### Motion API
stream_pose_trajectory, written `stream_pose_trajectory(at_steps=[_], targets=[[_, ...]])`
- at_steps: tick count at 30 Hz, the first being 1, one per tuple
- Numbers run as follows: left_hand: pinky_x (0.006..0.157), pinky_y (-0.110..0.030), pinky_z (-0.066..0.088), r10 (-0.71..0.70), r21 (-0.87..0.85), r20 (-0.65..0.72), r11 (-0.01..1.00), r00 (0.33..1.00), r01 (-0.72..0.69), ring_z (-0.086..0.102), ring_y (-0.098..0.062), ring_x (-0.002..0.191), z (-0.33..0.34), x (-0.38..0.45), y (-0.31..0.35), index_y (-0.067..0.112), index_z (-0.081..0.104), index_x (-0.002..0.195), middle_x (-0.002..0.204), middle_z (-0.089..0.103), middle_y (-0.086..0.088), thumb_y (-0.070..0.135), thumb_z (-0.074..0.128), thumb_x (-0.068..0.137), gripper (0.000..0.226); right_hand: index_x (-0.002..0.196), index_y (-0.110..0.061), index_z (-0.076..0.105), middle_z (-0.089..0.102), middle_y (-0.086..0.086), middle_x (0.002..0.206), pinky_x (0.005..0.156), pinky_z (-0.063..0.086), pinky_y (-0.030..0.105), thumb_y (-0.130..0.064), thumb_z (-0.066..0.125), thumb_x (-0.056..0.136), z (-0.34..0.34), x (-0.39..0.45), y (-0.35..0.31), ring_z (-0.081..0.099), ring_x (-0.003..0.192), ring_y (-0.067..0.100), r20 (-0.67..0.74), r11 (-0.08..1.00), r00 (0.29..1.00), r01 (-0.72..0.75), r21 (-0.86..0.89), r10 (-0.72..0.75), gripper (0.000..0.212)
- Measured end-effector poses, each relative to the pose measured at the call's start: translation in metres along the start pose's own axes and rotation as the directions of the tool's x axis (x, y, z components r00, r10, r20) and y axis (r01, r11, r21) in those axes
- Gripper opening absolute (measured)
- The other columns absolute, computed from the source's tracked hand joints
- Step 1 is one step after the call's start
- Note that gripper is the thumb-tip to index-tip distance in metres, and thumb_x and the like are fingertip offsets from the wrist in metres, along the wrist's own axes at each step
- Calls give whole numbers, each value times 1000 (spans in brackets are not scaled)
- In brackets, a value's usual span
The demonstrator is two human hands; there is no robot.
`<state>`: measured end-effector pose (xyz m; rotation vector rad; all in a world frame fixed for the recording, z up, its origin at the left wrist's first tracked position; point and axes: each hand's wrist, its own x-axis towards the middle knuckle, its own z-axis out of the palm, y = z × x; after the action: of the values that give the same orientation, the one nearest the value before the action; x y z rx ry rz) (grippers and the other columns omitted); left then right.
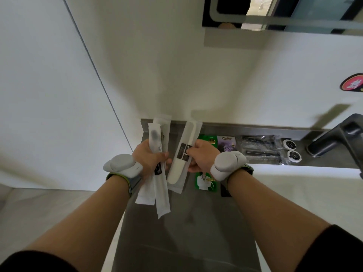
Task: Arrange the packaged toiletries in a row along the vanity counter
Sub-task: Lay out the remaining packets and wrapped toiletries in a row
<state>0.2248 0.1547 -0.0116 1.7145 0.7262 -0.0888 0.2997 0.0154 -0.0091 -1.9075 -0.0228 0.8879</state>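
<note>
My left hand (151, 160) grips two long white packets (160, 185) held upright above the grey vanity counter (188, 222); one shows a dark brush head near its top. My right hand (200, 156) pinches a white packet with a comb (183, 154) at its dark label, tilted beside the left-hand packets. On the counter under the right hand lies a green packet (205, 183). Behind it lie a purple sachet (226, 143), clear bags with dark items (261, 150) and two round white caps (291, 149).
A dark faucet (334, 138) stands at the right over a white basin rim (304, 173). A white wall rises behind the counter, with a mirror (284, 12) above. A round red sticker (351, 83) sits on the wall at right. Both wrists wear white devices.
</note>
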Motion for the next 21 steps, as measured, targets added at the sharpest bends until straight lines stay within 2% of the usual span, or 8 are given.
stream_pose_trajectory(at_steps=[3,5,7,9,13,16,19,21], targets=[[42,-19,52,-29,-58,-13,998,1000,28,66,-13,50,-6,2,-5,6,56,101,72,68,-11,3,64,83,20,65,-16,48,61,12,76,67,60,42,-10,47,94,0,9,4,62,68,28,-97,990,995,-34,-136,21,30],[42,-19,53,-46,-82,-21,996,999,44,67,-17,56,-9,4,-9,7,57,100,77,68,-13,4,64,82,19,60,-13,47,68,23,87,80,58,52,-14,49,93,2,13,6,67,83,40,-130,964,991,-51,-260,18,32],[45,-22,55,-67,-104,-32,993,997,64,68,-20,64,-10,5,-12,11,57,96,83,68,-14,4,64,83,17,68,-9,55,69,27,102,86,55,51,-16,52,91,2,17,8,67,94,43,-148,934,989,-47,-354,-6,24],[52,-29,58,-89,-110,-37,990,995,84,68,-22,67,-11,7,-14,11,55,99,84,69,-14,6,63,84,17,91,-4,65,69,24,108,89,54,48,-16,55,89,3,19,9,66,98,41,-180,907,983,-48,-418,-31,15],[76,-45,59,-104,-70,-27,992,994,102,69,-30,77,-10,8,-12,10,53,106,91,71,-16,10,63,85,23,121,-11,56,62,12,124,97,50,39,-17,56,89,-1,18,12,61,110,32,-262,860,959,-40,-509,-110,33],[90,-52,53,-108,-38,-50,994,993,106,68,-35,92,-9,8,-10,8,55,113,103,71,-18,13,63,84,31,126,-16,55,54,8,135,104,43,36,-16,54,90,0,14,13,53,121,27,-169,785,957,84,-614,-235,37],[96,-51,49,-116,-10,-100,993,988,116,63,-36,103,-6,10,-10,8,57,115,114,67,-16,15,65,83,34,126,-18,57,52,5,139,107,40,35,-16,50,92,7,12,14,51,125,26,-11,689,979,134,-712,-202,36],[97,-50,49,-120,4,-106,993,987,122,61,-36,105,-5,11,-10,9,58,116,116,66,-16,16,66,82,35,125,-19,59,53,5,138,107,41,35,-15,48,93,7,13,15,50,125,26,-8,665,981,127,-736,-196,34]])
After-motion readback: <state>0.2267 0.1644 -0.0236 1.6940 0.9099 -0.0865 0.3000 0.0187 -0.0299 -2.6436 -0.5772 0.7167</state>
